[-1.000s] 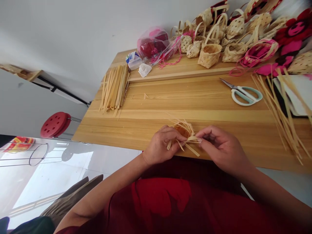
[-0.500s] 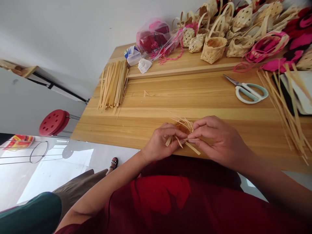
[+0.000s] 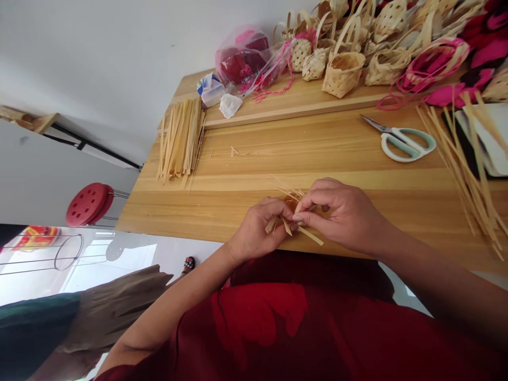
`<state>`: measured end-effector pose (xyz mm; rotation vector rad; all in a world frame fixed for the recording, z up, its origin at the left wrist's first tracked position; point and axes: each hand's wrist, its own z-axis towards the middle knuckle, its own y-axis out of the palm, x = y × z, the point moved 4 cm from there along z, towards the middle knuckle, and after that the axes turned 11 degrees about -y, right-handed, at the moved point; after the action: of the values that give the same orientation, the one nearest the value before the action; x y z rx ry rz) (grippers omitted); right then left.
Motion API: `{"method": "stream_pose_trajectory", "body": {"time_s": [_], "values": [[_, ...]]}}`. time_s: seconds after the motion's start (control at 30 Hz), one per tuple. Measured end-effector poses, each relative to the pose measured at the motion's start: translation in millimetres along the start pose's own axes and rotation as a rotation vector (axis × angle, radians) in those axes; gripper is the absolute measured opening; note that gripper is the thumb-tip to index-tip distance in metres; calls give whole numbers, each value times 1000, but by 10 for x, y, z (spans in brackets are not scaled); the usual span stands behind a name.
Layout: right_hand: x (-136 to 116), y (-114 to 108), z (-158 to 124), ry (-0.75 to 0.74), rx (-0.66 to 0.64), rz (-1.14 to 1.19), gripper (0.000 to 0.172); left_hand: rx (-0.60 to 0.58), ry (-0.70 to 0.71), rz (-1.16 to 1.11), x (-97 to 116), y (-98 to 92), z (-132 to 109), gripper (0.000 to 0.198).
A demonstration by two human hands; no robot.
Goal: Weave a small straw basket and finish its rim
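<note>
A small woven basket base (image 3: 291, 203) of pale split strips sits between my hands, mostly hidden by my fingers. Loose strip ends fan out from it, and one long strip (image 3: 310, 236) points down to the right. My left hand (image 3: 257, 232) grips the piece from the left, with its fingers curled over the strips. My right hand (image 3: 337, 209) comes in from the right, its thumb and fingertips pinching the weave at its edge. Both hands are just above the near edge of the wooden table (image 3: 357, 174).
A bundle of cut strips (image 3: 180, 140) lies at the table's left. Green-handled scissors (image 3: 402, 144) and loose strips (image 3: 464, 169) lie right. Finished woven baskets (image 3: 343, 74) and a plastic bag (image 3: 244, 61) stand behind a wooden batten (image 3: 289, 110). A red stool (image 3: 85, 203) stands beyond the table.
My right hand has moved left and closed onto the weave. The woven piece has turned slightly in my left hand, and the view has shifted a little.
</note>
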<state>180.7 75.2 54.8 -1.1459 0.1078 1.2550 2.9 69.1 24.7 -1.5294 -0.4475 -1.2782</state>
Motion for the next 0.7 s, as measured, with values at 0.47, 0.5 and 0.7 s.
{"method": "stream_pose_trajectory", "body": {"time_s": [0.47,0.5,0.7], "values": [[122,-141,-63,46,-123,125,11,-11,-1,30,-9,-5,-15,8],[118,-149,-72,36,-126,122,10,-6,-2,31,-9,-6,-17,8],[61,-112,-96,8,-101,-2,9,16,3,36,-7,-5,-33,7]]}}
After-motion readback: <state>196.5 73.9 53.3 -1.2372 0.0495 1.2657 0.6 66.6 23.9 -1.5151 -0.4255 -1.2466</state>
